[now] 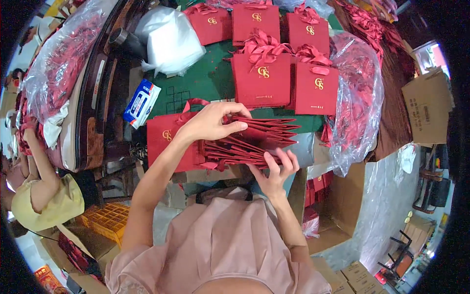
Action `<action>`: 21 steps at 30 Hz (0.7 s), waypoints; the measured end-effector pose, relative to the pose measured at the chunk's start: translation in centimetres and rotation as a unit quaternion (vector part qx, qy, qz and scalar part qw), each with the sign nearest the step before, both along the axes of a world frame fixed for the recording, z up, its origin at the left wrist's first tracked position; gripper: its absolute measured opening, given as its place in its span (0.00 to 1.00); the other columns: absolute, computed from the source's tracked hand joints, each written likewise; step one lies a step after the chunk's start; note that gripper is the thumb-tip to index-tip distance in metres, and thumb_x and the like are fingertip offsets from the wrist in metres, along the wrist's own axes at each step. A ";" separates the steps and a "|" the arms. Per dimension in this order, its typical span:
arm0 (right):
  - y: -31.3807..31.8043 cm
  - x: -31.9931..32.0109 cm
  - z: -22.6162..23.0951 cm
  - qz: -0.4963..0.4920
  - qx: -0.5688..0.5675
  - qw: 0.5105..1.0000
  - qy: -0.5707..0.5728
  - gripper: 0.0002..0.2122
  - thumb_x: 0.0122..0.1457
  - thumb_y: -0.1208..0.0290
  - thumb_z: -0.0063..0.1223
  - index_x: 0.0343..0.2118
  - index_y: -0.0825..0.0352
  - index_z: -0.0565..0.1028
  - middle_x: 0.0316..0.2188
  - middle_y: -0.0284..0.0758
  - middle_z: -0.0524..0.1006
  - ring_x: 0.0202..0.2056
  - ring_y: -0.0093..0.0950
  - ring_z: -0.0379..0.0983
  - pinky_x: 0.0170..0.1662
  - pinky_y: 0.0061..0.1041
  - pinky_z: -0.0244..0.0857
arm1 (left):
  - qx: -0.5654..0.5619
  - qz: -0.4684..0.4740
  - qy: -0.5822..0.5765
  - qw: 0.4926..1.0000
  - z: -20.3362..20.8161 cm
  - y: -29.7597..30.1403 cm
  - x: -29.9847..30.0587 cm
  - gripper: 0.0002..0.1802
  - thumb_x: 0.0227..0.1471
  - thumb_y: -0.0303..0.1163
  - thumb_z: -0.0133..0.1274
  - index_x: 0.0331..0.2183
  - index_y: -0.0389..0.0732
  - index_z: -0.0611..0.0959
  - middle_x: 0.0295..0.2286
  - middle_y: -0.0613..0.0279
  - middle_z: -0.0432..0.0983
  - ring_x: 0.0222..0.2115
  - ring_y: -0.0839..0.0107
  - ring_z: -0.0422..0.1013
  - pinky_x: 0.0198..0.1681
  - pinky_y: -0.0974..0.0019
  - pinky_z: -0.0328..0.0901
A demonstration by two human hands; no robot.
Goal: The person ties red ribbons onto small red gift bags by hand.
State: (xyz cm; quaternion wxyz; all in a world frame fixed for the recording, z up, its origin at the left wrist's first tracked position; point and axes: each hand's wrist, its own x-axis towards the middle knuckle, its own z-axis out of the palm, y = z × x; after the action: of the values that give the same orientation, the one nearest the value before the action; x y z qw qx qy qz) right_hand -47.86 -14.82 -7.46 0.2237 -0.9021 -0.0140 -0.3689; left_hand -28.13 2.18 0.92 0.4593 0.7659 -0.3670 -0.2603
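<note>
A bundle of flat red paper gift bags (245, 149), its edges fanned out, lies between my two hands near the front of the green table. My left hand (215, 121) curls over the bundle's upper left part, thumb and fingers closed on some of the bags. At the lower right edge, my right hand (275, 175) grips the bundle, with the thumb low and the fingers bent over it. Another red gift bag (164, 139) with a gold emblem and ribbon lies flat under my left forearm. The bundle partly hides my fingertips.
Stacks of red gift bags (262, 81) with ribbons cover the far table. Around them are a white plastic bag (171, 41), a wipes pack (142, 104), a dark cup (125, 39) and clear bags of ribbon (355, 93). An open carton (338, 206) stands right; a co-worker (46, 196) sits left.
</note>
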 end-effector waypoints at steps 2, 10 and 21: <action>0.0 0.4 1.2 0.004 0.008 1.000 0.001 0.33 0.37 0.65 0.78 0.49 0.55 0.72 0.53 0.36 0.65 0.55 0.44 0.57 0.57 0.43 0.55 | -0.006 -0.006 -0.032 0.999 -0.1 0.1 0.1 0.16 0.53 0.39 0.59 0.41 0.40 0.82 0.35 0.56 0.81 0.36 0.61 0.76 0.39 0.61 0.69; -0.6 1.2 3.5 0.046 0.094 0.992 0.066 0.29 0.36 0.67 0.78 0.40 0.60 0.69 0.39 0.38 0.64 0.41 0.37 0.61 0.42 0.36 0.59 | 0.007 0.001 0.018 1.000 0.0 0.1 0.3 0.16 0.53 0.38 0.59 0.42 0.40 0.82 0.36 0.56 0.81 0.37 0.63 0.76 0.40 0.62 0.69; -2.4 0.3 4.2 0.034 0.123 0.987 0.096 0.30 0.33 0.66 0.80 0.38 0.62 0.68 0.38 0.39 0.64 0.43 0.37 0.64 0.45 0.36 0.62 | 0.002 -0.006 0.023 1.000 0.2 0.3 0.3 0.17 0.53 0.39 0.60 0.42 0.39 0.82 0.39 0.54 0.81 0.41 0.58 0.76 0.46 0.59 0.68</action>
State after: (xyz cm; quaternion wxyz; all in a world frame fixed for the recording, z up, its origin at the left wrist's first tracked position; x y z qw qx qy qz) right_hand -47.61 -17.23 -3.30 0.3458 -0.8977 0.0222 -0.2721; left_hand -27.83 2.48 1.16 0.4641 0.7585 -0.3608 -0.2814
